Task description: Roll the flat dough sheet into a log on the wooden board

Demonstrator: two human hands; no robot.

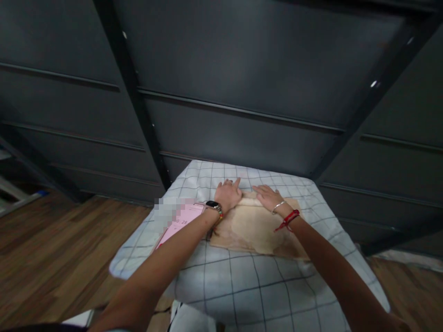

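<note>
A thin, pale sheet of what looks like dough (254,228) lies on a light wooden board (226,237). Along the board's far edge runs a pale roll (249,202); whether it is rolled-up sheet or a rolling pin I cannot tell. My left hand (228,194), with a watch (212,204) and a beaded bracelet at the wrist, rests at the roll's left end, fingers stretched forward. On the right end of the roll lies my right hand (269,198), palm down, fingers extended toward the left hand. It wears a silver bangle and a red string bracelet (289,220).
Everything sits on a small table with a white checked cloth (242,272). A pink-screened device (182,223), partly blurred out, lies left of the board, beside my left forearm. Dark grey panels (242,124) rise behind the table. Wooden flooring (62,249) shows at both sides.
</note>
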